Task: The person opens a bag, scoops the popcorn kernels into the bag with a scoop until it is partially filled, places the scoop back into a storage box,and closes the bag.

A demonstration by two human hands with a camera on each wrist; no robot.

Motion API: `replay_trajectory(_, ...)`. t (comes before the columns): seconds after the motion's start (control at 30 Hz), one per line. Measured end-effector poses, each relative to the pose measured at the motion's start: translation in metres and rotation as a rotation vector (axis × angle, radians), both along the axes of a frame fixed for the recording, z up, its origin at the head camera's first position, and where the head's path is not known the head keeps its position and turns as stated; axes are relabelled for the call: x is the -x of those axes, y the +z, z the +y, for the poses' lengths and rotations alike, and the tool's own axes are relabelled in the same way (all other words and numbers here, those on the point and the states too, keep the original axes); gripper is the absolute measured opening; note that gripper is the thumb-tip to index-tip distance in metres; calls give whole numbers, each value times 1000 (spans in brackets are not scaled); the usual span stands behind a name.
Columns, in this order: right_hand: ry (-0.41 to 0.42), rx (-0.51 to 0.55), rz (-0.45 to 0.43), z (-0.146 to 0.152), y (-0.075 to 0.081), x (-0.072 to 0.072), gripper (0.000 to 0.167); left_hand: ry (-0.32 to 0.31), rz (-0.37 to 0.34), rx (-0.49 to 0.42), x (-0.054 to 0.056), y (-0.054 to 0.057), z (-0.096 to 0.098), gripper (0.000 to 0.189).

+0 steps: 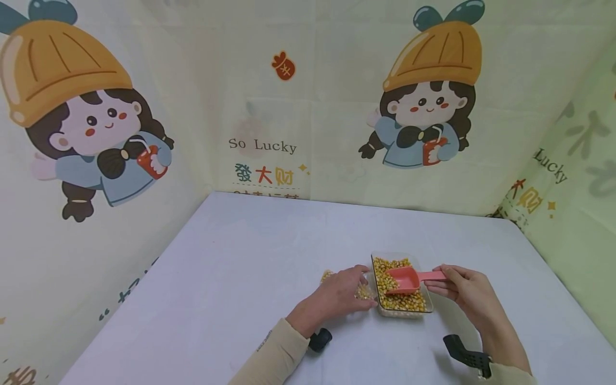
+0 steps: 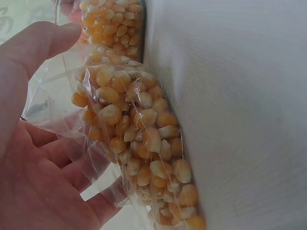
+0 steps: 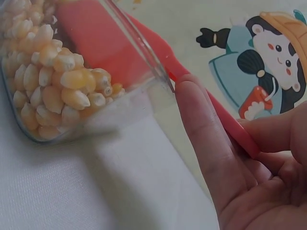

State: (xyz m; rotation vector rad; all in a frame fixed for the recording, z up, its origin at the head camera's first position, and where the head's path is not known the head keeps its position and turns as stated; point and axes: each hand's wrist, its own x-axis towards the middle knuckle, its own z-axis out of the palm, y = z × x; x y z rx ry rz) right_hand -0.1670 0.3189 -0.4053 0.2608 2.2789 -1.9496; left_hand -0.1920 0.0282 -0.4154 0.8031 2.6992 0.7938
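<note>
A clear box [image 1: 404,314] of yellow corn kernels [image 1: 401,303] stands on the table, right of centre. My right hand [image 1: 464,291] pinches the handle of a pink scoop [image 1: 405,280], whose bowl lies in among the kernels; the right wrist view shows thumb and fingers on the handle [image 3: 235,132]. Left of the box, my left hand [image 1: 337,294] holds a clear plastic bag [image 2: 139,139] of corn kernels by its upper part. The thumb is on one side and the fingers are curled behind the film. The bag's mouth is close to the box wall.
The white table [image 1: 240,256] reaches back to a cloth wall [image 1: 337,182] printed with cartoon figures and writing. More printed cloth hangs at the left and right sides. A dark wrist camera [image 1: 320,340] sits near the left sleeve, another [image 1: 464,353] on the right wrist.
</note>
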Motion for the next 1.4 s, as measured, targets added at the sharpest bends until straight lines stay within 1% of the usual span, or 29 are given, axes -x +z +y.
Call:
replay_trajectory(0.23,-1,57,0,1,-2,0,58,1,1,-3,0,-1,-1,71)
replay_trajectory(0.53,-5,56,-13,3,-7,0,59,-2,-9,-19,0,-1,-1,70)
replay_trajectory(0.87,-21,97,-24,7,-10,1,59,-4,-7,-6,0,-1,-1,71)
replay_trajectory(1.0,-26,113,-13,7,-9,0,59,-2,-4,-2,0,-1,-1,71)
replay_trajectory(1.13,-26,154,2,8,-5,-1,59,-2,0,-3,0,-2,0,71)
replay_trajectory(1.3,-21,203,25,7,0,-2,55,-1,0,-3,0,-1,0,71)
replay_trajectory(1.4,-15,206,41,7,3,-3,52,-3,2,-6,0,-1,-1,71)
